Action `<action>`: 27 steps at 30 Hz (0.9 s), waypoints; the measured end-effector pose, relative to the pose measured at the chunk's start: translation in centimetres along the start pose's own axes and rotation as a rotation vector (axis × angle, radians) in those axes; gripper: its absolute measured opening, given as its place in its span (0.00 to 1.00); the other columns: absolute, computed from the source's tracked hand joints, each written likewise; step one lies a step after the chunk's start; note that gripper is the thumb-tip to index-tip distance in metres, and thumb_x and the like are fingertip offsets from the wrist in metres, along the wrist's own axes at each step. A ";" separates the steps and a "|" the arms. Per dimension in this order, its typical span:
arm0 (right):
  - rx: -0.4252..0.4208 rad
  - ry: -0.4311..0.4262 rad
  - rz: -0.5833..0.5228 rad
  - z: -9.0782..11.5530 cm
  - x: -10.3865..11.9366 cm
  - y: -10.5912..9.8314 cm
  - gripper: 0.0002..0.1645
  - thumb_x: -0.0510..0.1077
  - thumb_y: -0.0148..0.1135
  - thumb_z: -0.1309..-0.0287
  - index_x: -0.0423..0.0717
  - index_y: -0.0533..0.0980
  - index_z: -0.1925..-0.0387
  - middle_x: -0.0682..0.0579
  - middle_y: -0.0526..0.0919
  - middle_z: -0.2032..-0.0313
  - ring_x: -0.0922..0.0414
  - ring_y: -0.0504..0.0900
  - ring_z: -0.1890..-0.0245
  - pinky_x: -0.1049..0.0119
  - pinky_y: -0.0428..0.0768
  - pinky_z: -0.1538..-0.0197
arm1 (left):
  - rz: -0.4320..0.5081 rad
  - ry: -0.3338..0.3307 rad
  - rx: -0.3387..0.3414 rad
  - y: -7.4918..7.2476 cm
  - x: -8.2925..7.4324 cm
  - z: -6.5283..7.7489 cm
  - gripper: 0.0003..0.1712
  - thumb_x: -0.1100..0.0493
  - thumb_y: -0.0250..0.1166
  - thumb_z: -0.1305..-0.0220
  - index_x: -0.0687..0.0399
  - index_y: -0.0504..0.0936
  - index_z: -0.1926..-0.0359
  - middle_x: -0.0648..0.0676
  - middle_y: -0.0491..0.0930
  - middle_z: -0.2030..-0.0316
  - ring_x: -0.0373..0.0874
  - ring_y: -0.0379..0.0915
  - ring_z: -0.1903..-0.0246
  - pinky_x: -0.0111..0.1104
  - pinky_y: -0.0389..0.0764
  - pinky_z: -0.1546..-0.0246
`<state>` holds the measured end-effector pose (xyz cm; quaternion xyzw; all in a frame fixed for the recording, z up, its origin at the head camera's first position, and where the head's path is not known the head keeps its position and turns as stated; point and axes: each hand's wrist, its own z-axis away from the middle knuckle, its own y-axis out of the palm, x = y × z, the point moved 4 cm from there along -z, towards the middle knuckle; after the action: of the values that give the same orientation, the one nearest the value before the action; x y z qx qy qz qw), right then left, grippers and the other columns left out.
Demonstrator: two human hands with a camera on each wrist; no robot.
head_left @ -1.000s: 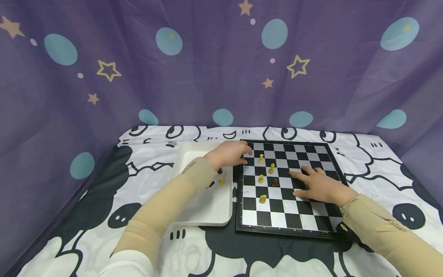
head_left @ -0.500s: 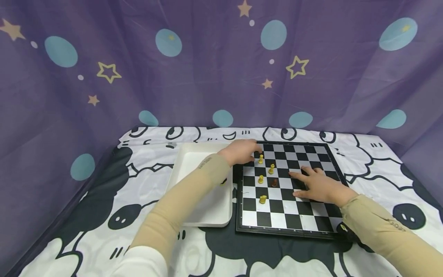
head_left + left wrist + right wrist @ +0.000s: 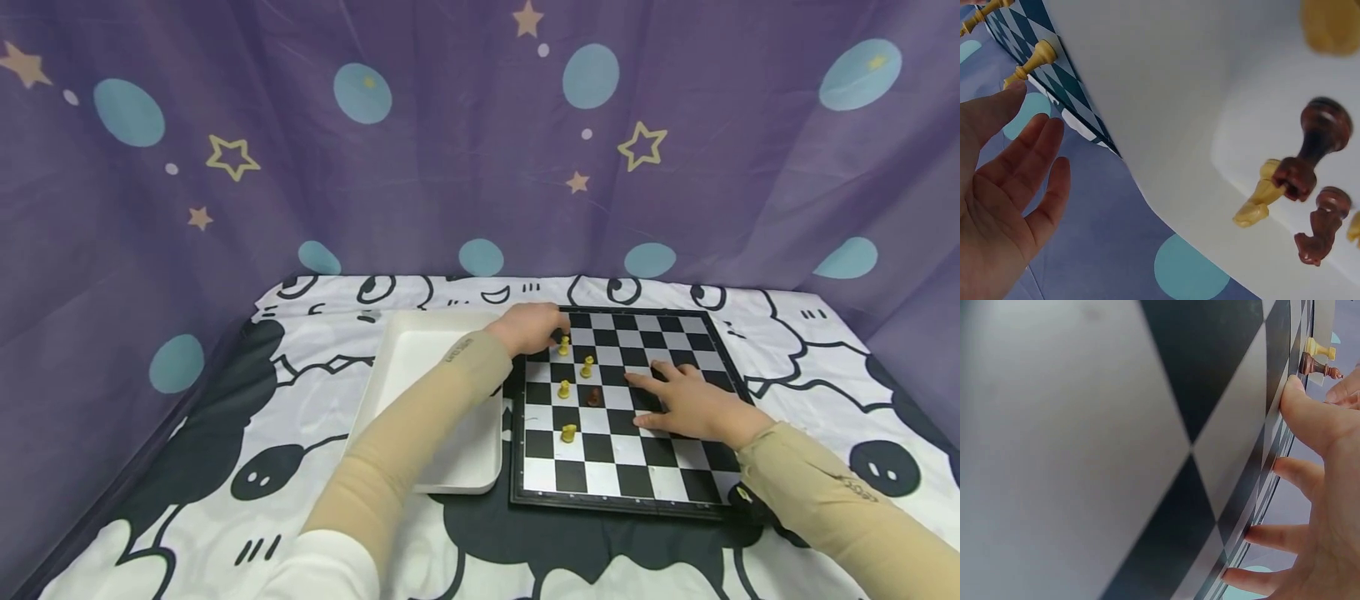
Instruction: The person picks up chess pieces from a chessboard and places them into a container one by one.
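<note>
My left hand [image 3: 531,327] reaches over the far-left squares of the chessboard [image 3: 542,477], beside a standing yellow chess piece [image 3: 563,347]. In the left wrist view the thumb tip overlaps the top of that yellow piece [image 3: 1034,60]; the index finger is hidden, so whether it is pinched cannot be told. The other fingers are loosely bent. More yellow pieces [image 3: 587,367] and a dark brown bishop [image 3: 594,397] stand on the board's left half. My right hand [image 3: 693,404] rests on the right half, fingers spread, fingertips on the squares, holding nothing.
A white tray [image 3: 465,485] adjoins the board's left side. Yellow and dark brown chess pieces [image 3: 1329,219] lie in it, mostly hidden by my left forearm in the head view. A cartoon-print cloth [image 3: 315,367] covers the table, and a purple curtain [image 3: 450,183] hangs behind.
My left hand has moved right from the tray's edge to the yellow piece on the board, its finger and thumb drawing closer together. My right hand stays where it was.
</note>
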<state>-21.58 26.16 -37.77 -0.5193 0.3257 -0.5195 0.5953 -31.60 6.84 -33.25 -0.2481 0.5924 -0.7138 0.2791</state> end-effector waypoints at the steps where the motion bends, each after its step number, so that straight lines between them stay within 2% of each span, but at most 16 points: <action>1: -0.002 -0.002 0.002 0.0 0.0 0.0 0.50 0.76 0.54 0.51 0.53 0.63 0.32 0.30 0.57 0.34 0.27 0.58 0.39 0.30 0.68 0.49 | 0.004 -0.001 0.002 0.0 0.0 -0.1 0.19 0.57 0.61 0.35 0.44 0.78 0.43 0.50 0.76 0.46 0.44 0.73 0.46 0.36 0.76 0.46; 15: 0.003 0.003 0.000 0.0 0.0 -0.1 0.51 0.76 0.54 0.51 0.54 0.63 0.32 0.30 0.57 0.34 0.26 0.57 0.38 0.29 0.67 0.49 | 0.022 0.015 0.032 0.3 0.0 -0.8 0.18 0.58 0.59 0.33 0.45 0.79 0.44 0.49 0.76 0.45 0.42 0.71 0.44 0.35 0.74 0.44; 27: -0.005 -0.005 0.010 0.0 0.1 -0.1 0.50 0.75 0.55 0.51 0.54 0.64 0.32 0.30 0.58 0.34 0.27 0.59 0.39 0.30 0.69 0.50 | 0.006 0.038 0.023 0.4 -0.2 -1.2 0.13 0.57 0.58 0.32 0.45 0.82 0.50 0.48 0.79 0.51 0.41 0.74 0.49 0.33 0.77 0.49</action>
<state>-21.54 26.09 -37.69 -0.5207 0.3279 -0.5144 0.5973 -32.18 7.76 -33.83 -0.2296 0.5902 -0.7243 0.2725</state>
